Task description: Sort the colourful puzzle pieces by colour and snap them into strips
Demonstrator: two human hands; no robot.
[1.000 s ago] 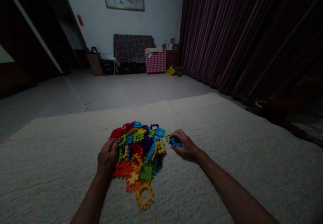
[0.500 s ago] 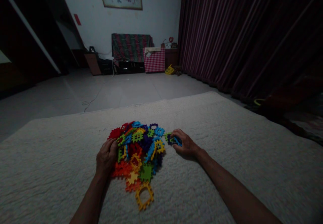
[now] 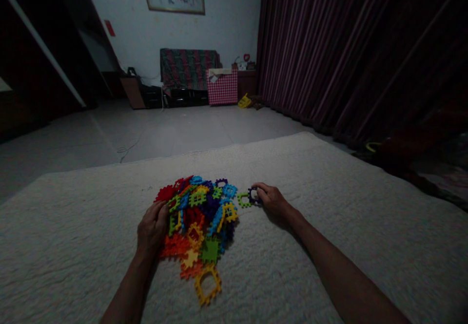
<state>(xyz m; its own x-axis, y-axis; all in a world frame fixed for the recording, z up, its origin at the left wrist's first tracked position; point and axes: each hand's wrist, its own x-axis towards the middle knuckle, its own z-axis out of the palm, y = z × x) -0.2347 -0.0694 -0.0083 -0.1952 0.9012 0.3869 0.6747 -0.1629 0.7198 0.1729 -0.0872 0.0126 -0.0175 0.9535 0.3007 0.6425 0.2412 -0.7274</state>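
Note:
A heap of colourful interlocking plastic tiles (image 3: pixel 210 209) with notched edges lies on the beige mat, in red, orange, yellow, green, blue and purple. Against its left side rests my left hand (image 3: pixel 151 226), fingers laid along the tiles and their tips partly hidden; it grips nothing that I can see. To the right of the heap, my right hand (image 3: pixel 272 201) pinches a dark purple frame tile (image 3: pixel 250 196) between thumb and fingers. Touching or just beside that tile is a light green frame tile (image 3: pixel 243 201). A yellow frame tile (image 3: pixel 207 286) lies at the heap's near end.
The mat (image 3: pixel 329 207) stretches around the heap, with its far edge against the tiled floor (image 3: pixel 183 129). A thin cable (image 3: pixel 126 151) lies on that floor. Farther back are a red-checked cloth cover (image 3: pixel 223 87), a yellow object (image 3: pixel 244 101) and long purple curtains (image 3: pixel 310 46).
My right hand has shifted slightly right, and the purple tile in it shows more fully. The blue piece seen under its fingers before is out of sight. My left hand stays at the heap.

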